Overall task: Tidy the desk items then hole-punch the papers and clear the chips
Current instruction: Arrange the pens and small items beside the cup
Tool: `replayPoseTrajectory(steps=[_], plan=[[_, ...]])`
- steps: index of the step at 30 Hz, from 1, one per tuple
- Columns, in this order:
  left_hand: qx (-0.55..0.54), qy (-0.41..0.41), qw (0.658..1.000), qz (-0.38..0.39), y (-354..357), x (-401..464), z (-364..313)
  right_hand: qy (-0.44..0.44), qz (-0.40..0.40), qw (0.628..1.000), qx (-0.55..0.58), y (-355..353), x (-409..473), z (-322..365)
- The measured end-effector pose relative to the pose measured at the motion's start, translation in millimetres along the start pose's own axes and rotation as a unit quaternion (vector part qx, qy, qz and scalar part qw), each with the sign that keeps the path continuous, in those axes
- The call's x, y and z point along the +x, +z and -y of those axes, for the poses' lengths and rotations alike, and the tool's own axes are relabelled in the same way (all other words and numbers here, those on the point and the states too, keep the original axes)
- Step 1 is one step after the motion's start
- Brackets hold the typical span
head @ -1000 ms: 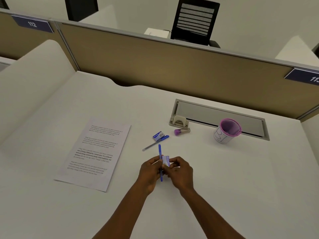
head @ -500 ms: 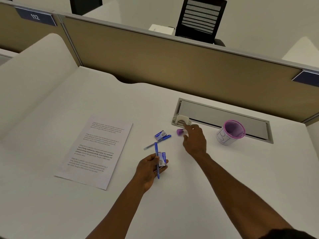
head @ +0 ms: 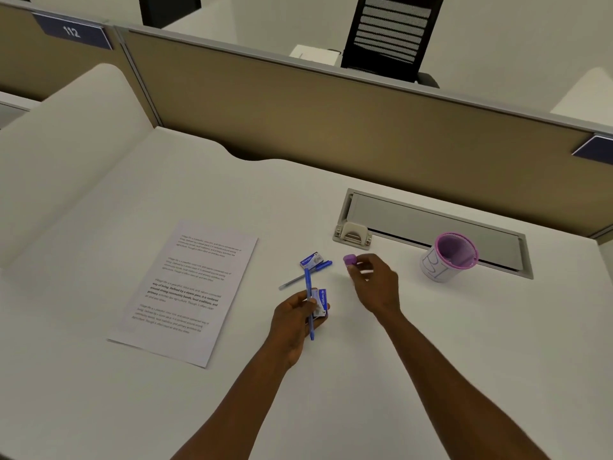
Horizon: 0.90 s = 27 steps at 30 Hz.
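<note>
While gripping a slim blue pen (head: 310, 307) and a small blue-and-white box (head: 321, 303) together in the left hand (head: 293, 322), pinching a purple-capped clear tube (head: 350, 260) in the right hand (head: 376, 285).

Pointing the held pen's long axis away from the body and slightly left, one end sticking out above the curled fingers, the other below. Closing the right fingertips on the tube, purple cap facing left, just above the white desk (head: 431, 343). Lying diagonally near a second small blue box (head: 311, 259): another blue-capped pen (head: 306, 274), cap up-right. Resting left: a printed white paper sheet (head: 189, 290); beyond: a beige hole punch (head: 353, 234) and a pink-rimmed white cup (head: 447, 257).
</note>
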State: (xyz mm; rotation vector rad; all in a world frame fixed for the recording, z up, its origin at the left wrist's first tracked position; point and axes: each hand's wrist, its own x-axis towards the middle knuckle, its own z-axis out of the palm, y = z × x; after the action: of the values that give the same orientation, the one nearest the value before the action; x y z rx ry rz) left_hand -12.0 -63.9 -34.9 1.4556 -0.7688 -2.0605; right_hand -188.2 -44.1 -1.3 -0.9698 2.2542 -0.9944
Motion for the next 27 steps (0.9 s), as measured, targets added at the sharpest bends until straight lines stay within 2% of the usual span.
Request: replayPoseTrajectory(steps=[1, 2, 3, 5, 11, 14, 22, 27], plan=[[0.009, 0.005, 1.000, -0.009, 3.3, 0.8, 1.5, 0.070, 0.028, 0.989, 0.125, -3.3, -12.3, 3.0], [0.022, 0.012, 1.000, -0.013, 7.6, 1.3, 3.4, 0.133, 0.056, 0.963, 0.229, -6.9, -24.4, 4.6], [0.044, 0.021, 0.999, -0.014, 13.7, 0.8, 5.0, 0.175, 0.074, 0.936, 0.295, -10.5, -35.2, 3.9], [0.085, 0.039, 0.996, -0.009, 29.6, -3.2, 7.1, 0.211, 0.079, 0.912, 0.344, -16.6, -51.8, -2.3], [0.117, 0.034, 0.992, 0.009, 77.2, -12.0, 26.1, 0.230, 0.014, 0.903, 0.362, -37.8, -72.3, -31.5], [0.154, 0.033, 0.987, 0.028, 101.5, -16.5, 36.2, 0.216, 0.010, 0.908, 0.360, -55.4, -74.2, -46.6], [0.302, 0.079, 0.949, 0.046, 185.6, -20.6, 50.8, 0.228, -0.046, 0.895, 0.380, -115.4, -59.7, -94.8], [0.347, 0.090, 0.931, 0.065, 246.0, -10.0, 61.7, 0.243, -0.082, 0.911, 0.324, -159.9, -32.3, -130.5]])
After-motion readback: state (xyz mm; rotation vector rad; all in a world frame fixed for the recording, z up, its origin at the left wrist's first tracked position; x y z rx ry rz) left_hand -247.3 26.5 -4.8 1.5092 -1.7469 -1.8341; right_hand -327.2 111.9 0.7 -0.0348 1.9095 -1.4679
